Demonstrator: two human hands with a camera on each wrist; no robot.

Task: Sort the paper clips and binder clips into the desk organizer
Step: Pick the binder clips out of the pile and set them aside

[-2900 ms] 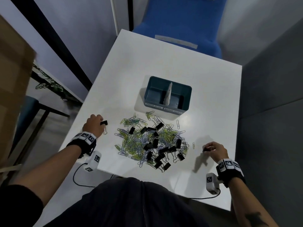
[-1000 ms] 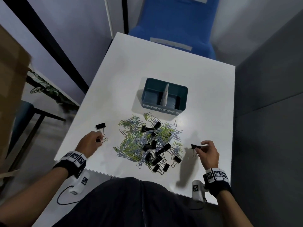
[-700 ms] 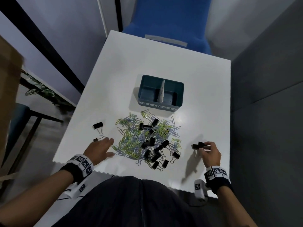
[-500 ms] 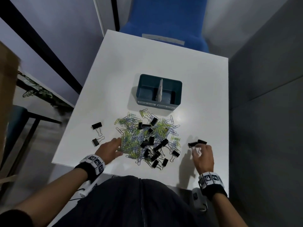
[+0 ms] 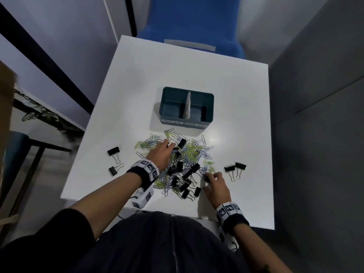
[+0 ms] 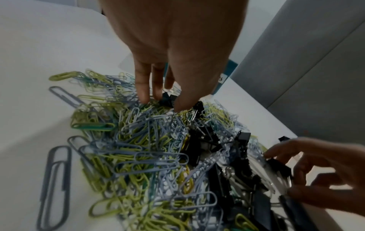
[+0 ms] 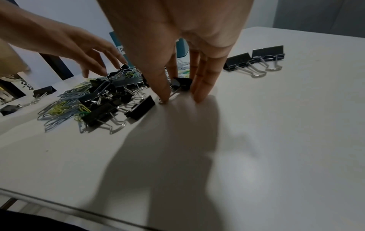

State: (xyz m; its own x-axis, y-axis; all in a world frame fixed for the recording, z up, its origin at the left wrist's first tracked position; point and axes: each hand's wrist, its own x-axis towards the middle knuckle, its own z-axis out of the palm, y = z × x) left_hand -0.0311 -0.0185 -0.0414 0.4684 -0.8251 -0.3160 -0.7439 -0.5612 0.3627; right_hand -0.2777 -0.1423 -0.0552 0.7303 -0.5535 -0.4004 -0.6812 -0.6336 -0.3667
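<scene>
A heap of green and blue paper clips mixed with black binder clips lies on the white table. Behind it stands the teal organizer, split by a white divider, with labels for paper clips on the left and binder clips on the right. My left hand reaches over the heap; its fingers and thumb pinch a black binder clip at the far side. At the heap's right edge my right hand closes thumb and fingers around another black binder clip.
Two binder clips lie apart on the table left of the heap, and two more lie side by side to its right. A blue chair stands behind the table. A grey partition runs along the right.
Both hands left the binder clips they had set down at the sides. The left hand reached forward over the heap; the right hand moved left to the heap's edge and took a clip.
</scene>
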